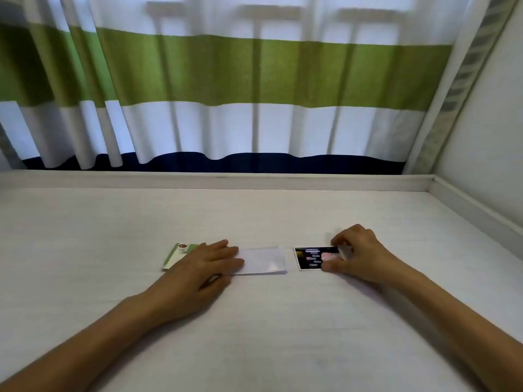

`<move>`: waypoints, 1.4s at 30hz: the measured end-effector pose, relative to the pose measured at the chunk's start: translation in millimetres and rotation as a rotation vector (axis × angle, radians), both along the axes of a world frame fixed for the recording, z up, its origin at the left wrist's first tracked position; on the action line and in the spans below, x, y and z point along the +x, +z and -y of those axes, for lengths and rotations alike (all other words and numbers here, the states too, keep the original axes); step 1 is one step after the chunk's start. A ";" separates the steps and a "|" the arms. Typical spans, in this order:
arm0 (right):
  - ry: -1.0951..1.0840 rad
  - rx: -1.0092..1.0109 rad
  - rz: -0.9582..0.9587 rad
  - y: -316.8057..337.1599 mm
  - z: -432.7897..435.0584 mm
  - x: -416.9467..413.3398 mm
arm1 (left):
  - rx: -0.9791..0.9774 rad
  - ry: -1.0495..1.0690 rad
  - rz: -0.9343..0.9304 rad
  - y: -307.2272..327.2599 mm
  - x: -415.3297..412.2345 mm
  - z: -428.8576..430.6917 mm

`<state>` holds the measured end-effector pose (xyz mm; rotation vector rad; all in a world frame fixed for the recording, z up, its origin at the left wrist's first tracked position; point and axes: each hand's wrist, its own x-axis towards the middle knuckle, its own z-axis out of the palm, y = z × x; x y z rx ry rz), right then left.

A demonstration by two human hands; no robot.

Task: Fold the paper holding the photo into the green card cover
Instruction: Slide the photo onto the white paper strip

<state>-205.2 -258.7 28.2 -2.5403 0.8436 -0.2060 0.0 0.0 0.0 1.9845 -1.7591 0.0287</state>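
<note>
A folded white paper [264, 260] lies flat on the table in the middle. My left hand [205, 267] rests palm down on its left end, fingers stretched out and together. Under and left of that hand lies the green card cover [177, 256], with a small red picture on its white label. To the right of the paper lies a small dark photo [310, 258] with a white border. My right hand [355, 254] pinches the photo's right edge between thumb and fingers.
The white table [254, 321] has a raised rim along the back and the right side. Behind it hangs a white, green and navy striped curtain [226, 80]. A white wall [492, 123] stands at the right.
</note>
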 end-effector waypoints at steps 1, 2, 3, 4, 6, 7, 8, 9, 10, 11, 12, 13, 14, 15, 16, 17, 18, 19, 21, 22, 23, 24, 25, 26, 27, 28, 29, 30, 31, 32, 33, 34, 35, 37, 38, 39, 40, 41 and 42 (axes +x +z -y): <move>-0.013 -0.003 0.006 0.7 0.3 0.3 | -0.005 -0.008 -0.007 -1.0 0.7 0.0; -0.031 -0.001 0.007 2.4 0.0 0.4 | -0.002 -0.011 -0.002 0.4 0.9 -0.3; -0.040 -0.006 0.001 2.7 0.2 0.0 | -0.005 -0.013 0.007 -0.7 1.0 0.2; -0.053 -0.009 0.001 3.5 -0.8 -0.1 | -0.004 -0.012 0.008 -1.5 0.4 0.8; -0.057 -0.017 -0.011 2.6 0.4 1.3 | -0.019 -0.013 0.008 -4.4 1.0 1.9; -0.059 -0.016 -0.012 2.6 1.1 1.7 | -0.023 -0.014 0.011 -5.2 1.3 2.0; -0.064 -0.019 -0.005 3.4 1.3 2.0 | -0.039 -0.018 0.014 -5.0 1.8 1.8; -0.065 -0.020 0.012 4.0 1.4 2.0 | -0.038 -0.021 0.018 -5.3 1.8 1.7; -0.064 -0.017 0.041 3.9 1.4 1.8 | -0.039 -0.021 0.021 -5.8 1.9 1.5; -0.062 0.003 0.084 3.9 1.2 1.7 | -0.035 -0.019 0.020 -5.9 2.3 1.2; -0.062 0.038 0.127 3.1 0.7 2.1 | -0.035 -0.020 0.022 -6.2 2.3 1.0; -0.062 0.088 0.179 3.4 -0.4 2.4 | -0.032 -0.021 0.025 -6.3 2.4 0.9; -0.060 0.156 0.239 3.9 -0.6 2.9 | -0.029 -0.022 0.030 -6.2 2.3 1.1; -0.056 0.240 0.305 5.6 -0.7 3.5 | -0.028 -0.022 0.033 -6.2 2.1 1.8; -0.058 0.326 0.378 7.8 -0.9 4.2 | -0.029 -0.026 0.037 -6.2 2.3 2.3; -0.067 0.396 0.442 10.3 -1.2 4.9 | -0.026 -0.024 0.036 -6.4 2.3 2.4; -0.089 0.439 0.496 13.0 -1.7 5.9 | -0.027 -0.023 0.036 -6.4 2.3 2.4; -0.116 0.458 0.542 15.7 -2.8 7.2 | -0.026 -0.021 0.034 -6.4 2.4 2.3; -0.142 0.465 0.607 19.3 -6.5 11.5 | -0.028 -0.019 0.031 -6.2 2.4 1.6; -0.146 0.463 0.618 19.7 -9.1 13.8 | -0.029 -0.020 0.031 -6.3 2.3 1.4; -0.149 0.459 0.616 19.6 -11.6 16.0 | -0.029 -0.019 0.027 -6.2 2.3 1.3; -0.151 0.453 0.604 18.9 -13.7 18.0 | -0.028 -0.018 0.023 -6.3 2.6 1.2; -0.151 0.449 0.586 17.9 -15.2 19.6 | -0.026 -0.019 0.022 -6.3 2.9 1.1; -0.150 0.446 0.568 16.8 -16.2 20.4 | -0.027 -0.020 0.025 -6.5 2.9 1.2; -0.147 0.441 0.550 16.0 -16.3 20.8 | -0.030 -0.019 0.028 -6.5 3.0 1.2; -0.144 0.434 0.532 15.8 -16.0 20.5 | -0.031 -0.018 0.029 -6.5 2.9 1.3; -0.142 0.427 0.514 15.7 -15.4 19.7 | -0.030 -0.017 0.027 -6.6 2.9 1.6; -0.141 0.425 0.500 15.9 -14.6 18.8 | -0.028 -0.015 0.025 -6.6 2.8 1.7; -0.142 0.427 0.488 15.9 -14.0 17.8 | -0.027 -0.015 0.024 -6.6 2.8 1.7; -0.142 0.434 0.480 15.8 -13.4 17.2 | -0.026 -0.016 0.026 -6.7 2.9 1.8; -0.140 0.443 0.472 15.7 -13.2 16.9 | -0.025 -0.016 0.027 -6.8 2.9 1.7; -0.135 0.451 0.463 15.6 -13.3 16.8 | -0.023 -0.016 0.027 -6.7 3.0 1.7; -0.129 0.457 0.452 15.7 -13.6 16.7 | -0.023 -0.016 0.026 -6.7 3.1 1.6; -0.110 0.464 0.431 16.1 -15.2 17.5 | -0.022 -0.015 0.025 -6.6 3.0 1.7; -0.100 0.470 0.423 16.4 -16.4 18.1 | -0.020 -0.014 0.025 -6.7 2.9 1.7; -0.090 0.475 0.415 16.3 -17.5 19.1 | -0.018 -0.014 0.026 -6.9 3.0 1.7; -0.082 0.477 0.407 15.9 -18.7 20.4 | -0.016 -0.015 0.028 -7.1 3.3 1.7; -0.076 0.477 0.398 15.4 -20.0 22.0 | -0.015 -0.015 0.030 -7.1 3.5 1.6; -0.075 0.477 0.386 14.6 -21.1 23.7 | -0.016 -0.015 0.031 -7.1 3.6 1.9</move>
